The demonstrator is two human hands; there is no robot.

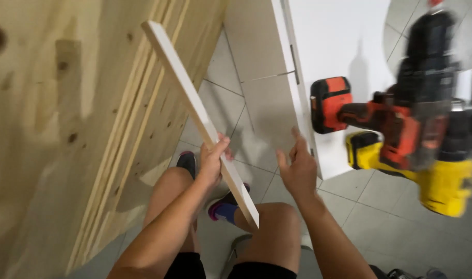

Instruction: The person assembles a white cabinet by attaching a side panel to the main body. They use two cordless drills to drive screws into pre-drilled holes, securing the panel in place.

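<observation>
My left hand [212,160] grips a long thin white-faced wooden strip [189,98] near its lower third. The strip slants from the upper left down to a point above my right knee. My right hand [299,168] hovers open just to the right of the strip, fingers spread, holding nothing. Both hands are above my bare knees, and I am seated over a grey tiled floor [380,206].
Pale knotty wood panels [65,129] fill the left side. A white board [334,41] leans at the upper middle. Close to the camera on the right sit a red-and-black cordless drill [401,119] and a yellow one [442,181], both blurred.
</observation>
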